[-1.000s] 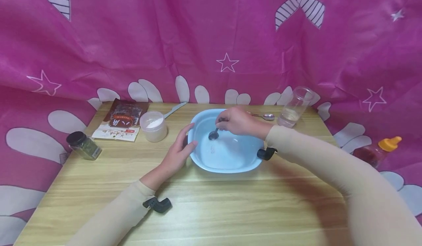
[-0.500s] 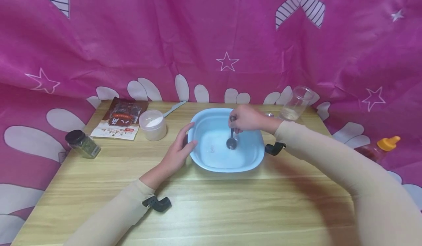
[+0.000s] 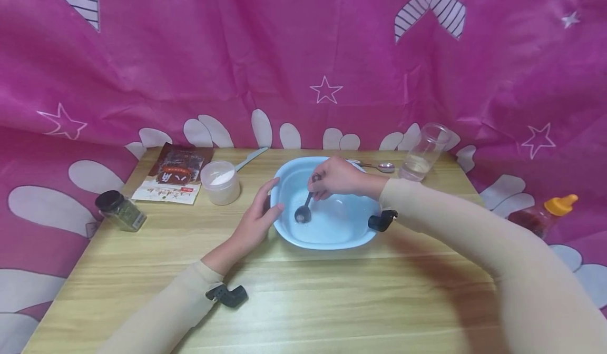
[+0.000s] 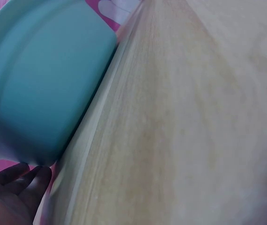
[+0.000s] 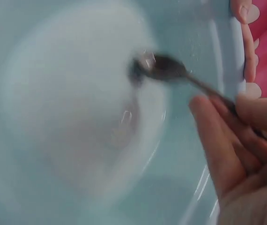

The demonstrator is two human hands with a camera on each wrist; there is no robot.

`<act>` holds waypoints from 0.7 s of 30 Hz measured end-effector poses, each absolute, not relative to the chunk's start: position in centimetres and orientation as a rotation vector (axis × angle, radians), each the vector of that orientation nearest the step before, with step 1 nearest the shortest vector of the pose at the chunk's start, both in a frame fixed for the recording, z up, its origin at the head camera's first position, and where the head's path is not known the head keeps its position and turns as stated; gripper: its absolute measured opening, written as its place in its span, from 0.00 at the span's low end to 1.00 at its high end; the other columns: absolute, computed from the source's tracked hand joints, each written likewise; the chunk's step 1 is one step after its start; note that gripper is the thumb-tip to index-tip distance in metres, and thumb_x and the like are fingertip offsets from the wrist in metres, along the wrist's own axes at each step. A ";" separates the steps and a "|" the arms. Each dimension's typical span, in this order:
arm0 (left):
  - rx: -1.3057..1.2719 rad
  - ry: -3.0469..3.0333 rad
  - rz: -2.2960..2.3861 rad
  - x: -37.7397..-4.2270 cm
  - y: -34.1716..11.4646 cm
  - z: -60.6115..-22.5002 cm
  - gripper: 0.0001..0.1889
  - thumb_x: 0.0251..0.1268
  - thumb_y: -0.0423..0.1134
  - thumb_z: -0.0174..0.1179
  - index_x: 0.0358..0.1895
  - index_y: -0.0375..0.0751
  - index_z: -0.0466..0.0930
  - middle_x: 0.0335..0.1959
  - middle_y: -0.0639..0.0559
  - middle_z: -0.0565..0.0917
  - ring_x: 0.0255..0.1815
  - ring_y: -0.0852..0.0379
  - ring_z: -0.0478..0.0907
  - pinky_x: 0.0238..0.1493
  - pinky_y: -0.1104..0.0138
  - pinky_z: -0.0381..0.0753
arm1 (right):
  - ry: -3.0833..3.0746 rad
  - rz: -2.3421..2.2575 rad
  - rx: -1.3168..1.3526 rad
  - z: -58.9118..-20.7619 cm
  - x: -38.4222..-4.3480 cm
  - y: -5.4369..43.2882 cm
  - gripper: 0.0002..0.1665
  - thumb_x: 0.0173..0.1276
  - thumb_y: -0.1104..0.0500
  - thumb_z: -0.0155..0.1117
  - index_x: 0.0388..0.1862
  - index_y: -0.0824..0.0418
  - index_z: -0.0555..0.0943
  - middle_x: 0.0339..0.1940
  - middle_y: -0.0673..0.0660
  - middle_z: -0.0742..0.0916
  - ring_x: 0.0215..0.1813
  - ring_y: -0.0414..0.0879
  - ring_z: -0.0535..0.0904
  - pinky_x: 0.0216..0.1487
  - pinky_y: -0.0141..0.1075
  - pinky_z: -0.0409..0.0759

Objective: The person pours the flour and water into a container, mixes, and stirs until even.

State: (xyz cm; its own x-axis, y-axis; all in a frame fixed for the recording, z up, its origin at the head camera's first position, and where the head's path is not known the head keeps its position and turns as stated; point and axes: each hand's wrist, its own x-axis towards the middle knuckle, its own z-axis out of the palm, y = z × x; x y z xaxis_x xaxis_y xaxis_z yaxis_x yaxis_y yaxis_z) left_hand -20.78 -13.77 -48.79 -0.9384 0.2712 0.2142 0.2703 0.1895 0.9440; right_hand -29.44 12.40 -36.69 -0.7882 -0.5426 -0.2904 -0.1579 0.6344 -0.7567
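A light blue plastic basin (image 3: pixel 327 245) stands on the wooden table, with a whitish patch and clear liquid across its bottom. My left hand (image 3: pixel 253 221) holds its left side, thumb at the rim and fingers along the outer wall. In the left wrist view, fingertips (image 4: pixel 42 174) press low on that wall. Inside the basin, my right hand (image 3: pixel 334 179) pinches the handle of a dark metal spoon (image 3: pixel 302 214). The spoon's bowl points down and left, low over the basin floor. It looks blurred in the right wrist view, with liquid (image 5: pixel 124 124) glinting beside it.
Left of the basin are a tub (image 3: pixel 222 184) of white powder, a pale blue plastic knife (image 3: pixel 251 156), a brown spice packet (image 3: pixel 173 174) and a black-lidded jar (image 3: pixel 120 210). Behind right lie another spoon (image 3: pixel 385 167) and a clear cup (image 3: pixel 423 154). A yellow-capped bottle (image 3: pixel 545 216) is far right.
The right hand has swept the spoon right across the basin, then back left and slightly nearer. My left hand has stayed at the rim.
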 end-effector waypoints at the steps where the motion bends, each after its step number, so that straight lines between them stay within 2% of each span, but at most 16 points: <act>1: 0.551 2.422 1.923 -20.8 -13.8 -48.8 0.35 0.88 0.44 0.56 0.90 0.54 0.56 0.85 0.33 0.68 0.82 0.34 0.71 0.76 0.41 0.77 | 2.338 -0.997 -0.540 -36.6 -29.4 12.5 0.06 0.79 0.63 0.73 0.45 0.65 0.92 0.37 0.58 0.95 0.44 0.53 0.95 0.48 0.41 0.95; 6: 0.535 2.418 1.924 -20.7 -13.7 -48.9 0.35 0.88 0.45 0.56 0.91 0.57 0.56 0.86 0.36 0.67 0.83 0.35 0.70 0.77 0.42 0.76 | 2.470 -0.842 -0.502 -36.1 -29.7 13.1 0.08 0.80 0.62 0.71 0.46 0.67 0.91 0.33 0.57 0.94 0.40 0.50 0.94 0.46 0.41 0.95; 13: 0.524 2.413 1.925 -20.7 -13.7 -48.6 0.35 0.88 0.45 0.57 0.90 0.55 0.56 0.84 0.33 0.70 0.81 0.34 0.72 0.74 0.42 0.79 | 2.595 -0.969 -0.482 -36.2 -30.3 12.3 0.06 0.81 0.62 0.72 0.45 0.64 0.91 0.35 0.56 0.94 0.42 0.50 0.94 0.45 0.36 0.93; 16: 0.522 2.414 1.923 -20.7 -13.6 -48.7 0.35 0.88 0.45 0.58 0.90 0.56 0.57 0.82 0.31 0.72 0.80 0.34 0.74 0.74 0.42 0.80 | 2.456 -1.027 -0.515 -36.6 -30.2 12.0 0.06 0.80 0.62 0.73 0.45 0.64 0.92 0.36 0.57 0.94 0.44 0.50 0.95 0.47 0.37 0.94; 21: 0.529 2.426 1.911 -20.7 -13.7 -48.8 0.35 0.88 0.46 0.57 0.90 0.56 0.57 0.83 0.33 0.71 0.81 0.35 0.73 0.74 0.42 0.80 | 2.321 -0.900 -0.541 -36.4 -30.2 12.7 0.08 0.79 0.62 0.72 0.47 0.67 0.92 0.36 0.59 0.94 0.42 0.50 0.95 0.47 0.41 0.95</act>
State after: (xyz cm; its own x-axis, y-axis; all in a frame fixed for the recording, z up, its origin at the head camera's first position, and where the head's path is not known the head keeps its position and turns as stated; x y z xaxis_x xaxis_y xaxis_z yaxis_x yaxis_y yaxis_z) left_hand -20.71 -13.73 -48.78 -0.9429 0.2663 0.2000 0.2568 0.1990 0.9457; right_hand -30.19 12.74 -36.41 -0.7463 -0.5515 -0.3726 -0.1560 0.6891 -0.7077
